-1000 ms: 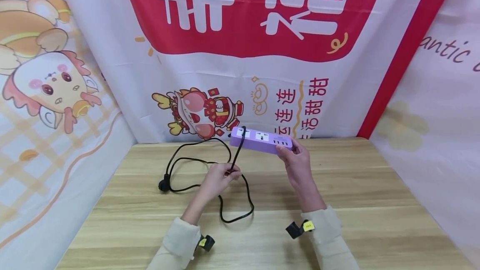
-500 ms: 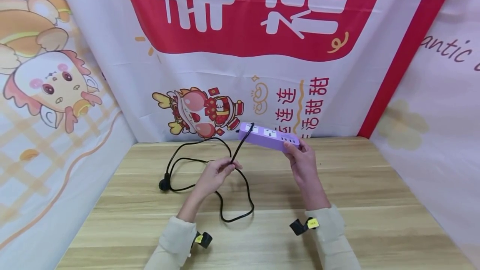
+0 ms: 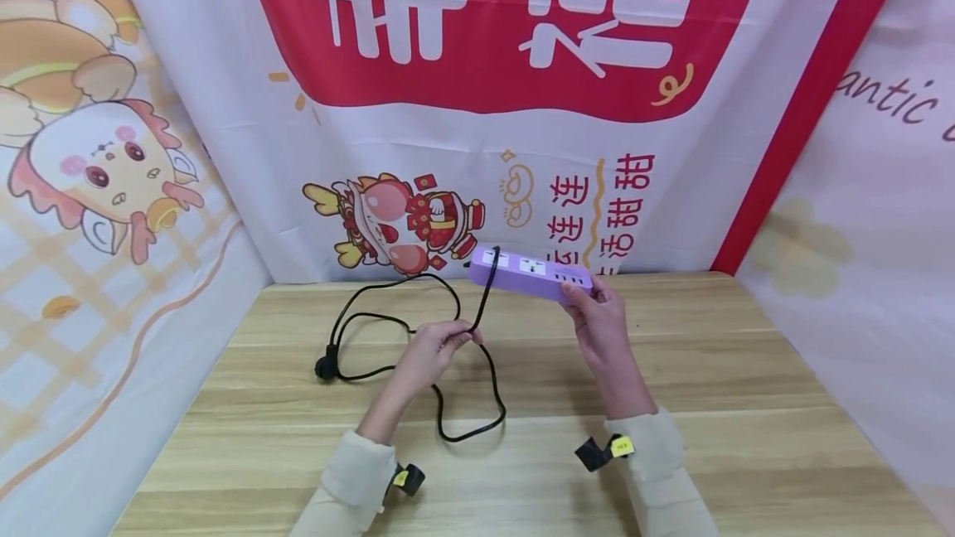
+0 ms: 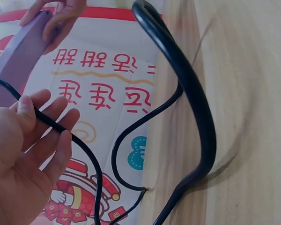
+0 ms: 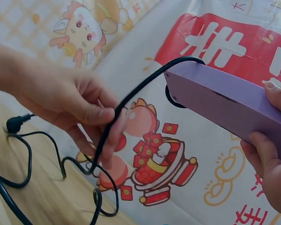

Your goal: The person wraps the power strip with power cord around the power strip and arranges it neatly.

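A purple power strip (image 3: 515, 278) is held above the table near its back edge, sockets and USB ports showing in the head view. My right hand (image 3: 603, 326) grips its right end, thumb on the near side. The black cord (image 3: 486, 297) passes over the strip's left end, and a loop of it shows under that end in the right wrist view. My left hand (image 3: 429, 350) pinches this cord below and left of the strip, thumb against fingers (image 4: 51, 112). The rest of the cord lies in loose loops on the table, ending at a black plug (image 3: 327, 365).
The wooden table (image 3: 709, 371) spreads under both hands. A printed cloth (image 3: 448, 131) hangs right behind the strip, with more printed cloth (image 3: 112, 288) along the left side and on the right.
The power strip and my right hand have shifted right and slightly up, then back a little left. My left hand rose briefly with the cord and came down again, still pinching it.
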`<state>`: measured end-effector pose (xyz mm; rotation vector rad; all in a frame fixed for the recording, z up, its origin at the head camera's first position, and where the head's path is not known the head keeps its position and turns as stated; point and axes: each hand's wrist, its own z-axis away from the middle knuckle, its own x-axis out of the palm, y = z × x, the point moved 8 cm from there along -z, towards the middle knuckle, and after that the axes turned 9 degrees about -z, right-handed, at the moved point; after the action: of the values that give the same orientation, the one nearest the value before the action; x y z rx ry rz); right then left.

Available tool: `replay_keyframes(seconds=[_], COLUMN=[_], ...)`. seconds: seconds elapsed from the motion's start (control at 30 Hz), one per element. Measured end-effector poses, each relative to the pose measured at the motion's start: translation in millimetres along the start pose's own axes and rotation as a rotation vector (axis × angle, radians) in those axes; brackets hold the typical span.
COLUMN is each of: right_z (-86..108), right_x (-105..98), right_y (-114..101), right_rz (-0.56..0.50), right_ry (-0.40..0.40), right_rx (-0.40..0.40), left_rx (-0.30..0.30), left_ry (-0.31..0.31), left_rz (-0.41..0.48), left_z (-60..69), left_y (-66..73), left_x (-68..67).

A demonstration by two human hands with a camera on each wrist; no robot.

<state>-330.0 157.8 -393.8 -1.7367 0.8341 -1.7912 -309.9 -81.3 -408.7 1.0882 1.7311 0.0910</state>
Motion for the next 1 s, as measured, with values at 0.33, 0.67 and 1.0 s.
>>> replay_keyframes(seconds=[0.33,0.67,1.0], right_z=[9.0,17.4,19.5], right_x=[14.0,31.2,32.3], right_y=[7.0,6.5,8.6], right_rz=[0.114,0.303,0.55], right_ry=[-0.202,-0.558,-0.654], right_rx=[0.062,-0.024,-0.043], left_rx=[-0.035,-0.007,-0.044], left_ry=[0.059,0.136,0.138], left_rz=[-0.108,-0.199,-0.184], left_z=[1.7,4.1,5.3], left_y=[-8.4,-14.1,-14.2], left_x=[-9.2,-37.5,-50.5])
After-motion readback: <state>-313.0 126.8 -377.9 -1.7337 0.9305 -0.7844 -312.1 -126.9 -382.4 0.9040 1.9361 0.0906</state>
